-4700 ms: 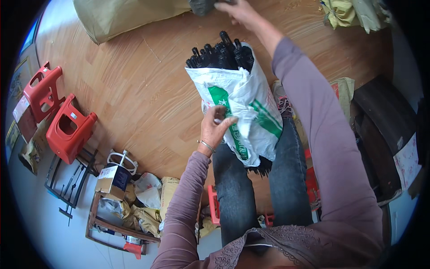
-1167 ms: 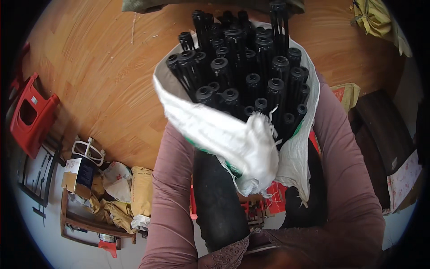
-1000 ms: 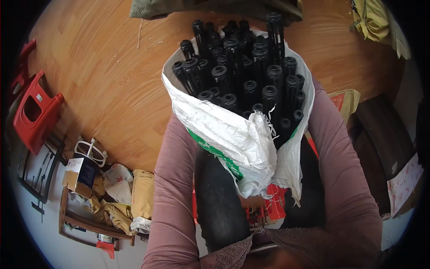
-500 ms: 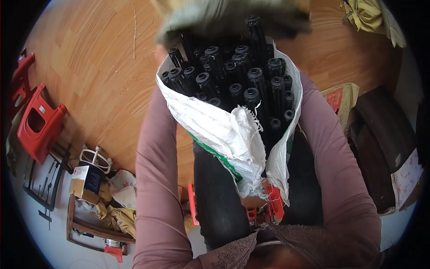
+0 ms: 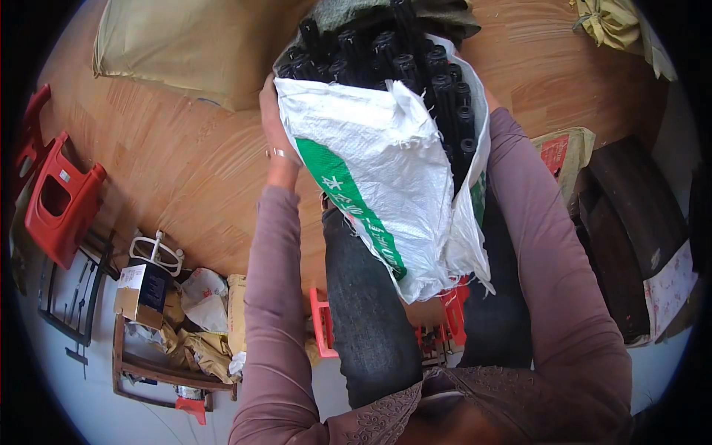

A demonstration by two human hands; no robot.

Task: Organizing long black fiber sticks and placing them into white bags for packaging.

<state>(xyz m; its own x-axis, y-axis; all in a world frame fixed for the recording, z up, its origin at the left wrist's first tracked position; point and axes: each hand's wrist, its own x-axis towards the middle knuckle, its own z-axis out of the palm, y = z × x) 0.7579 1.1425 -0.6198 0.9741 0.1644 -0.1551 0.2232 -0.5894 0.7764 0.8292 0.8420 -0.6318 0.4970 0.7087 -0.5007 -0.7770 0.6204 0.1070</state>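
A white woven sack (image 5: 386,156) with a green stripe leans forward above my knees, its mouth tipped away from me. Packed inside are many black plastic rods with round capped ends (image 5: 404,67), standing on end and crowded together. My left hand (image 5: 275,122) is closed on the sack's left side, with the fingers hidden behind it. On the far right side, my right hand (image 5: 487,101) holds the sack too, though only its edge and wrist show. A grey-green cloth or sack (image 5: 445,16) lies just beyond the sack's mouth.
A large tan sack (image 5: 185,44) lies at the far left on the wooden floor. Red plastic stools (image 5: 63,200) stand at left, near a wooden frame (image 5: 174,378) and an opened box (image 5: 141,293). Dark brown furniture (image 5: 630,215) and a tied yellow bag (image 5: 607,26) are at right.
The white sack has moved away from me and tilted forward, showing more of its green stripe. Both arms have stretched forward with it. The large tan sack has come into view at upper left.
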